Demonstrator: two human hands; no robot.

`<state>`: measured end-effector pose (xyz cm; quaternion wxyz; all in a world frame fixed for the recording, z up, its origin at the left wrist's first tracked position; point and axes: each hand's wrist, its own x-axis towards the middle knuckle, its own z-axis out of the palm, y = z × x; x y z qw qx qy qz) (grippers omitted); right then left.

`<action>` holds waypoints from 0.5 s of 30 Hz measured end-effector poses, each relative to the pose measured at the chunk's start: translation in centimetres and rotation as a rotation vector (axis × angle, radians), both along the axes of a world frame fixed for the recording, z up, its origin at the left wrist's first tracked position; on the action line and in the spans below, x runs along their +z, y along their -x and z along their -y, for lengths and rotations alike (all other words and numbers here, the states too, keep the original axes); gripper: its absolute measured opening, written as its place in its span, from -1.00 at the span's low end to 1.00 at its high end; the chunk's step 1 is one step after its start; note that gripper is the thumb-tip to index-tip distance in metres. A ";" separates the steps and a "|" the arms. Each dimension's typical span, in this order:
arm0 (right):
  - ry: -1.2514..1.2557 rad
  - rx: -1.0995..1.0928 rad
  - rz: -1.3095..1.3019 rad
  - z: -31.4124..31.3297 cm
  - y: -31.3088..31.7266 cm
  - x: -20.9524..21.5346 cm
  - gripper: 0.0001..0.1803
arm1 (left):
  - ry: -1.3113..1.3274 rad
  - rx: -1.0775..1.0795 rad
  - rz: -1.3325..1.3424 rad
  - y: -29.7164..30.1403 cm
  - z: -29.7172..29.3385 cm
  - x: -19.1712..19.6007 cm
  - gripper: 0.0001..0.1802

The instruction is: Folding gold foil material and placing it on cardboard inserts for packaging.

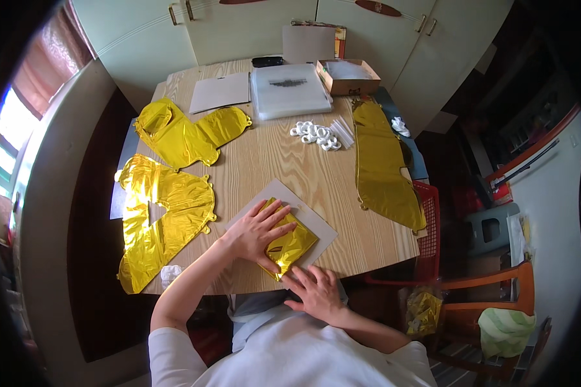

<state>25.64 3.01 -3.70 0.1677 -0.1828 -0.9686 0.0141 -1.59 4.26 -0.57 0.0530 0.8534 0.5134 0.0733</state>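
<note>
Folded gold foil balloon (292, 244) lies on grey card (316, 222) on the worktop (290, 168); left hand (259, 231) presses flat on it, right hand (316, 291) rests open-fingered at its near edge, gripping nothing.

A wooden table (271, 164) carries 4 gold foil balloons (161, 213), grey card (319, 226), white rings (316, 134), plastic sleeves (289, 90), a box (348, 76).

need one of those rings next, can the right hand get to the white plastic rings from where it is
Probably yes. The right hand rests open at the near table edge, and the bare tabletop between it and the white plastic rings looks unobstructed, though they lie far across and need a long reach.
</note>
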 end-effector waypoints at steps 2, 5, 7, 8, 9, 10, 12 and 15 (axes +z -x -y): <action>0.032 0.029 -0.048 -0.7 -0.6 0.0 -0.40 | -0.007 0.002 0.005 0.0 0.1 0.0 0.26; 0.018 0.077 -0.118 -1.9 -0.8 -0.4 -0.45 | -0.006 -0.002 -0.010 0.0 0.0 0.2 0.26; -0.042 0.161 -0.130 -4.0 0.3 0.4 -0.48 | -0.003 -0.003 -0.008 0.0 0.0 0.2 0.26; -0.017 0.203 -0.121 -4.3 0.7 1.5 -0.52 | -0.002 -0.003 -0.007 0.0 0.0 0.2 0.26; -0.018 0.232 -0.115 -4.6 1.2 1.9 -0.54 | -0.004 0.000 0.000 0.0 0.1 0.2 0.26; -0.020 0.261 -0.108 -4.8 1.6 2.1 -0.56 | -0.007 0.003 0.008 -0.1 0.1 0.1 0.27; -0.005 0.297 -0.091 -5.0 1.8 2.1 -0.59 | -0.013 0.004 0.017 -0.1 0.1 -0.1 0.27; 0.037 0.308 -0.077 -5.1 1.5 1.7 -0.63 | -0.022 -0.002 0.017 0.1 0.1 -0.3 0.27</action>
